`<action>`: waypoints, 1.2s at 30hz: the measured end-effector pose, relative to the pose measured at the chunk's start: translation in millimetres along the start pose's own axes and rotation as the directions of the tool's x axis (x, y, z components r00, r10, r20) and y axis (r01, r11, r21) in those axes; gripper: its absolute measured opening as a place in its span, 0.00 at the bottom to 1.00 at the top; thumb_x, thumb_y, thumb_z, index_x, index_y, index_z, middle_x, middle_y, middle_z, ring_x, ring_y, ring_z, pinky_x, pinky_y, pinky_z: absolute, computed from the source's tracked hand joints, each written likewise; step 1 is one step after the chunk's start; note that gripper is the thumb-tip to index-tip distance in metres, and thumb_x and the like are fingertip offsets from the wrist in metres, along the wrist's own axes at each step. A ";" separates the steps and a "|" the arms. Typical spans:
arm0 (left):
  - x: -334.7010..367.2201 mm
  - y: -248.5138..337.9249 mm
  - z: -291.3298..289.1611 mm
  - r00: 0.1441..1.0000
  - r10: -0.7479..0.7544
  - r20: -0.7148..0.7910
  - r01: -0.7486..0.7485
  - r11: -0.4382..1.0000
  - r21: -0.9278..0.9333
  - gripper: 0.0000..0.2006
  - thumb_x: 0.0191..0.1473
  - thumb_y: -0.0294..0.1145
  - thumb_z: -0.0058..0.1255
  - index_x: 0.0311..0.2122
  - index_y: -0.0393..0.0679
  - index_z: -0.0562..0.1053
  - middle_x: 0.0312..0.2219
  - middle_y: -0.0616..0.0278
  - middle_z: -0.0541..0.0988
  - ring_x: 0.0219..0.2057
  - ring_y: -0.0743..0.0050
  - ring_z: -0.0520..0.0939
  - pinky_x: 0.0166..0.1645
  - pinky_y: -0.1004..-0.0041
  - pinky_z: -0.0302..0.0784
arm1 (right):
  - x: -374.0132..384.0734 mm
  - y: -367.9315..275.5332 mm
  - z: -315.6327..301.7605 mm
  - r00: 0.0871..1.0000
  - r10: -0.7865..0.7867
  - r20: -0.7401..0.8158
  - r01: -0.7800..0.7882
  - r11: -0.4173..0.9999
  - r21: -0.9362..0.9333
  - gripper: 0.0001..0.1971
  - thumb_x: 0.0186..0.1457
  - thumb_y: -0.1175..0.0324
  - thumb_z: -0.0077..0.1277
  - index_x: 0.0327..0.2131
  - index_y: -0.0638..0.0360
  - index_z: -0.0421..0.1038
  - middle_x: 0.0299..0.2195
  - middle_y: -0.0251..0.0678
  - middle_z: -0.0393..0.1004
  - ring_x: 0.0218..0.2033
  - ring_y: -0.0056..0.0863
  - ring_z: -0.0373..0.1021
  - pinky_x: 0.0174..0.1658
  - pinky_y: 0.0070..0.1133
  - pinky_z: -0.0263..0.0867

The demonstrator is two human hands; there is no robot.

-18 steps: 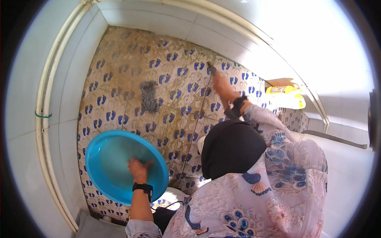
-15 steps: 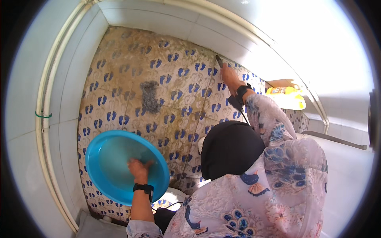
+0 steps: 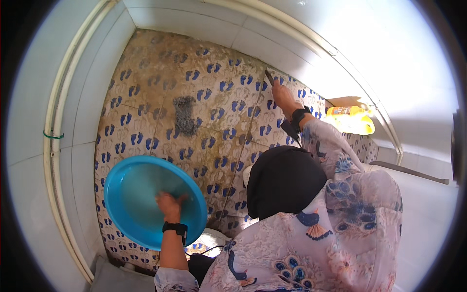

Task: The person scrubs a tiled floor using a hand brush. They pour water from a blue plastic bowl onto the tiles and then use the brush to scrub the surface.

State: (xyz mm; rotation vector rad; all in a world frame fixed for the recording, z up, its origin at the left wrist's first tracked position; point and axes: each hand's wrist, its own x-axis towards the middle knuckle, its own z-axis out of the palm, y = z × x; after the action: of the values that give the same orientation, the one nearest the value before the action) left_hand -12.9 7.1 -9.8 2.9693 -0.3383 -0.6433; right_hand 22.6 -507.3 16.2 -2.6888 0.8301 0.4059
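Left hand [image 3: 169, 206]: reaching down into the blue basin [image 3: 111, 194], inside its rim, at the near right part of the basin. Fingers loosely spread, thumb held apart to the right; the fingertips blur into the cloudy water [image 3: 138, 194], so I cannot tell whether they have hold of anything.

Right hand [image 3: 283, 97]: extended forward and to my right, low over the floor, fingers curled closed round a slim dark tool [image 3: 269, 78]. The tool's narrow end shows beyond my fingers and points toward the base of the far wall [image 3: 258, 46]; the rest lies hidden in my grip. Kind of tool: cannot tell. Whether its tip touches the tiles: cannot tell.

Basin position: on the floor [image 3: 163, 134], to my left, well apart from the tool. The tiles carry a print of blue footprints, with brownish dirt heaviest toward the far left corner.

Other items: a grey, rough-textured patch [image 3: 185, 117] on the tiles beyond the basin, between the two hands; a yellow bottle [image 3: 340, 111] near the wall, right of my right forearm; a black band [image 3: 175, 230] round my left wrist; my knee in black cloth [image 3: 284, 182] between my arms
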 end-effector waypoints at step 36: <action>1.7 -13.0 7.2 0.995 -0.013 0.099 0.015 1.000 -0.022 0.34 0.20 0.56 0.61 0.30 0.34 0.70 0.30 0.47 0.72 0.34 0.51 0.72 0.43 0.60 0.64 | -39.0 -55.2 30.9 0.990 -0.142 -0.008 0.142 0.989 0.042 0.15 0.45 0.73 0.38 0.38 0.70 0.54 0.26 0.52 0.69 0.28 0.49 0.67 0.29 0.35 0.63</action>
State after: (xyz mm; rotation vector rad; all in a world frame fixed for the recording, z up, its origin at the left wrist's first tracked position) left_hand -11.8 19.0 -18.7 2.9274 -0.3149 -0.7922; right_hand 18.3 -433.2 12.4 -2.6889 0.6363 0.3441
